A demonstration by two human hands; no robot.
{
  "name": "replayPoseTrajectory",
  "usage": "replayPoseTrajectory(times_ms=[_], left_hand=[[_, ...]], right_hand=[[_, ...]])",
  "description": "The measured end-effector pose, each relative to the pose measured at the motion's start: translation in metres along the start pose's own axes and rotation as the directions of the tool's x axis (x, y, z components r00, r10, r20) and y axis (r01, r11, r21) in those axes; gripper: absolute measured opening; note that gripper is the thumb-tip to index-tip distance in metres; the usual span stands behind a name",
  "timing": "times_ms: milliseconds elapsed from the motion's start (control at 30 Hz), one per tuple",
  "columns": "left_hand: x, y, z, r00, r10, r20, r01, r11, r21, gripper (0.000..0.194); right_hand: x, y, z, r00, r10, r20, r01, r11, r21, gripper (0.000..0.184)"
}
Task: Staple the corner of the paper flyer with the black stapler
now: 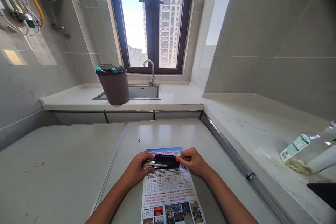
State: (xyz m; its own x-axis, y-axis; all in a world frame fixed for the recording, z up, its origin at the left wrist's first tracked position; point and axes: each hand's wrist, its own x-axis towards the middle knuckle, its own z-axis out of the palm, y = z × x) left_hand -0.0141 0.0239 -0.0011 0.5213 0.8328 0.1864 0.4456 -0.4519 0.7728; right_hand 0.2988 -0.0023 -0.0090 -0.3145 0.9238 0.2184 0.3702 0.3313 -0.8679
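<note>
A black and silver stapler [166, 160] with a small red part at its right end lies across the upper part of a printed sheet [170, 185]. My left hand [139, 168] grips its silver left end between thumb and fingers. At the other end, my right hand [193, 161] pinches the red part with thumb and forefinger. The sheet has a blue heading, tables, red text and several photos near its lower edge. Two tiny dark bits [139, 140] lie on the pale board to the left, too small to make out.
The pale table boards [65, 164] meet at a metal seam. Beyond them, a brown bin [114, 85] stands partly over the sink [144, 92] near a tap [151, 71]. On the right-hand counter [236, 112] lie a clear bottle [309, 147] and a clear lid [264, 153].
</note>
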Motion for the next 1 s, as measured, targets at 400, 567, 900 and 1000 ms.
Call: replayPoseTrajectory(times_ms=[400,567,900,1000], left_hand=[[0.002,-0.003,-0.002,0.999,0.046,-0.028,-0.046,0.999,-0.002,0.014],[-0.001,-0.001,-0.005,0.996,0.055,-0.064,-0.057,0.998,-0.04,0.014],[0.004,-0.011,-0.006,0.972,-0.235,-0.026,0.166,0.759,-0.63,0.046],[0.004,-0.009,-0.005,0.964,-0.261,0.047,0.21,0.646,-0.734,0.048]], right_hand=[[0.007,-0.028,0.027,0.983,-0.174,-0.056,0.143,0.923,-0.356,0.045],[0.003,-0.028,0.035,0.955,-0.293,-0.045,0.249,0.876,-0.414,0.022],[0.001,-0.039,0.041,0.77,-0.637,-0.021,0.515,0.641,-0.568,0.054],[-0.001,-0.045,0.043,0.724,-0.69,0.015,0.521,0.532,-0.668,0.05]])
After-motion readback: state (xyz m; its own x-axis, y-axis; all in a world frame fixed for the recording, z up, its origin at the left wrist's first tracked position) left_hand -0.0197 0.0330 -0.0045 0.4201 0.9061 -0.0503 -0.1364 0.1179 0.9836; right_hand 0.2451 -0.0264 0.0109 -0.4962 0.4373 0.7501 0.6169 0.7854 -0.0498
